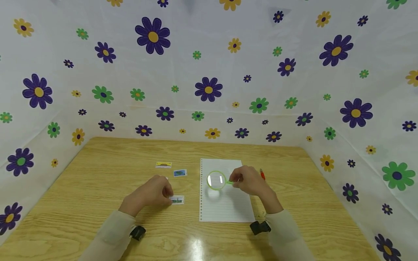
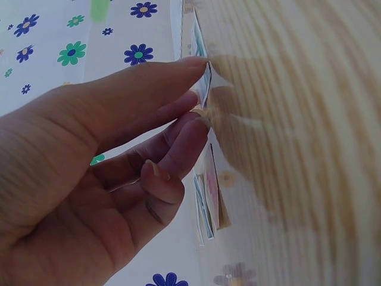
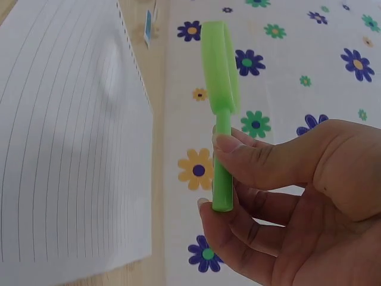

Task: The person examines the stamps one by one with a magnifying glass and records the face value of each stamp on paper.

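My right hand (image 1: pixel 249 180) grips the green handle of a magnifying glass (image 1: pixel 216 180), thumb on one side and curled fingers on the other. Its round lens hangs over a lined sheet of paper (image 1: pixel 225 212). In the right wrist view the magnifying glass (image 3: pixel 220 71) appears nearly edge-on. At the table my left hand (image 1: pixel 153 194) pinches the left end of a small postage stamp (image 1: pixel 177 199) showing buildings. The left wrist view has the thumb and fingertips at that stamp (image 2: pixel 206 83), which looks slightly bent and tilted up from the wood.
A yellow stamp (image 1: pixel 163 165) and a blue stamp (image 1: pixel 180 173) lie beyond my left hand, with another partly hidden by the fingers. Behind my right hand, a red pen (image 1: pixel 262 174) lies beside the paper. Flower-printed cloth (image 1: pixel 209 65) walls the wooden table (image 1: pixel 114 163).
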Motion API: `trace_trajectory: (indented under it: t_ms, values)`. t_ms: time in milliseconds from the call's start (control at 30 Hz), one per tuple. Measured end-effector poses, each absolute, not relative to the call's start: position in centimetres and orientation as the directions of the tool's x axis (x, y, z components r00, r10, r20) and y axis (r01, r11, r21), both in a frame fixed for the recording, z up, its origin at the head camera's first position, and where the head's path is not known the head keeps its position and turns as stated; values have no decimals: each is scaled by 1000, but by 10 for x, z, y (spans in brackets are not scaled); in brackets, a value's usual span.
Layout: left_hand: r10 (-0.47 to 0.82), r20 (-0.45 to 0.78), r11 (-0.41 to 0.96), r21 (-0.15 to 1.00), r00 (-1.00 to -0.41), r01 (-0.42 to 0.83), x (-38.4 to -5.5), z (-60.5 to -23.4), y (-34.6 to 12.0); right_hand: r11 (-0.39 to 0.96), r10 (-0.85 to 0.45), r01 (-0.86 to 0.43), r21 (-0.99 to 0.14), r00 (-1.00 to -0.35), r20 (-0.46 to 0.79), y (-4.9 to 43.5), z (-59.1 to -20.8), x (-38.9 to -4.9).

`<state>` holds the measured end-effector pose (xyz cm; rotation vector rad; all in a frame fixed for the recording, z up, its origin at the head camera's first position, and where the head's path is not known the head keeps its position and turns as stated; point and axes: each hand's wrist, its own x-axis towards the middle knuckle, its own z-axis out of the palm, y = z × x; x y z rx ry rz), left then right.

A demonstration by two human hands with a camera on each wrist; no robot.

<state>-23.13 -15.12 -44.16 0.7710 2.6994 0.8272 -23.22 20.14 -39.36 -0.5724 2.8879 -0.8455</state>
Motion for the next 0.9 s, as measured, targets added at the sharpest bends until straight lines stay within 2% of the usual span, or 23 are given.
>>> trace_trajectory:
  t_ms: [433,900]
  values:
    - [532,-54,708,575,-845,409,-231,-441,-151,816,-289,-251,-520,-957,8,243,-389,-230]
    - [535,-50,702,582,-843,411,-231,-443,-152,826,-233,-222,-518,-972,45,295,-395,-228]
